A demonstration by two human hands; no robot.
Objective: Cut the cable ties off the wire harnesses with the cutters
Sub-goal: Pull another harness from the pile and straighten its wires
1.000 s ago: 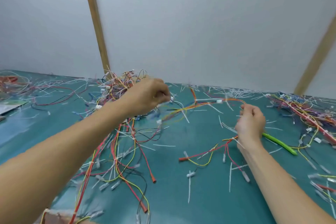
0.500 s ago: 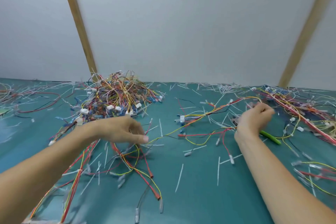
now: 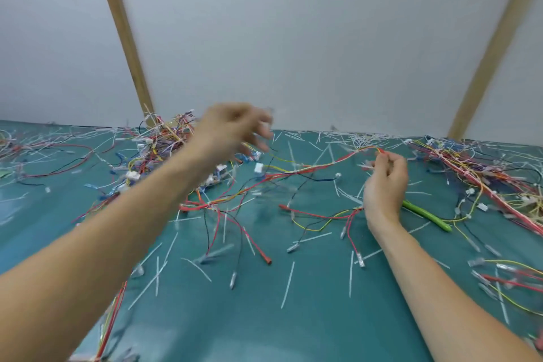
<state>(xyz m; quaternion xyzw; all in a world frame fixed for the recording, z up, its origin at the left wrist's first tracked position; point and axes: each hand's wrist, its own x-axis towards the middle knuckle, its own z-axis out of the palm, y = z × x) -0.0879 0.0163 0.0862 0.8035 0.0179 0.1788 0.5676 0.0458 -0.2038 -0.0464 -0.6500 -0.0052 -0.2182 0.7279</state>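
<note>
My right hand (image 3: 385, 185) is over the teal mat with its fingertips pinching a red, yellow and orange wire harness (image 3: 293, 171). That harness stretches left across the mat. The green handle of the cutters (image 3: 427, 217) sticks out from under this hand's palm; its jaws are hidden, and I cannot tell whether the hand holds it. My left hand (image 3: 235, 129) is blurred and raised over the near edge of a big pile of harnesses (image 3: 158, 150) at the back left. Its fingers hang loosely curled and nothing shows in them.
Cut white tie strips (image 3: 287, 285) and loose terminal wires litter the teal mat (image 3: 293, 332). A second heap of harnesses (image 3: 482, 179) lies at the right. Two slanted wooden battens (image 3: 123, 35) lean on the grey wall behind.
My left hand has lifted from the mat and swung up to the back pile. My right hand keeps its pinch on the harness, which now lies stretched further left.
</note>
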